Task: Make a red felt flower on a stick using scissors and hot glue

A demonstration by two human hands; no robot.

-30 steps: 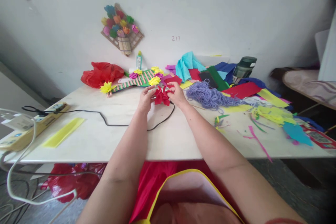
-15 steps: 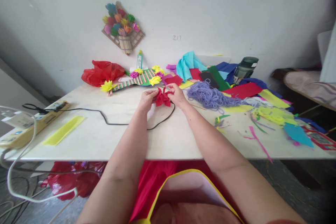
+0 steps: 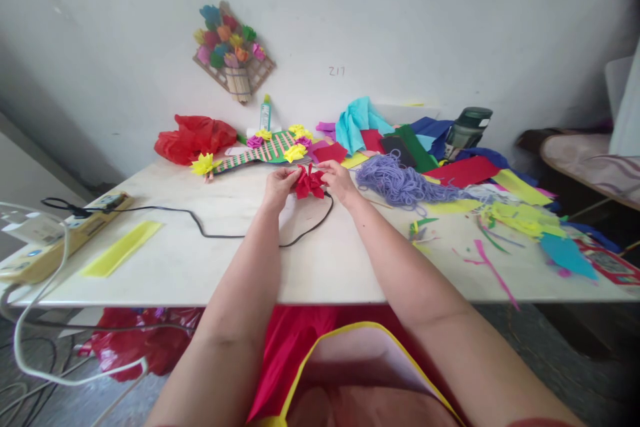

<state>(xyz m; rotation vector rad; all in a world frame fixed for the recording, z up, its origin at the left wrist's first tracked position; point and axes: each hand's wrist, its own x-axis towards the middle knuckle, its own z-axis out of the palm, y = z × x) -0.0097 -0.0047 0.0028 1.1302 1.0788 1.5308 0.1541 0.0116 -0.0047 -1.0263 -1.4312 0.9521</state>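
A red paper flower (image 3: 310, 183) is held up over the middle of the table, between my two hands. My left hand (image 3: 281, 188) pinches its left side with thumb and fingers. On the other side, my right hand (image 3: 337, 180) has its fingertips closed on the petals at the right edge. Just behind the flower lies a green woven paper piece (image 3: 260, 153) trimmed with yellow and purple paper flowers. A black cord (image 3: 305, 235) runs over the table close beneath my hands.
To the right are a tangle of purple yarn (image 3: 395, 180), coloured paper sheets, scraps and a dark bottle (image 3: 469, 133). A power strip (image 3: 75, 233) and a yellow paper strip (image 3: 121, 250) lie left. Red crumpled paper (image 3: 195, 139) and a glue tube (image 3: 265, 113) are at the back.
The red flower has turned slightly between my fingers and its petals sit a little higher. My hands have barely shifted, and both stay on it.
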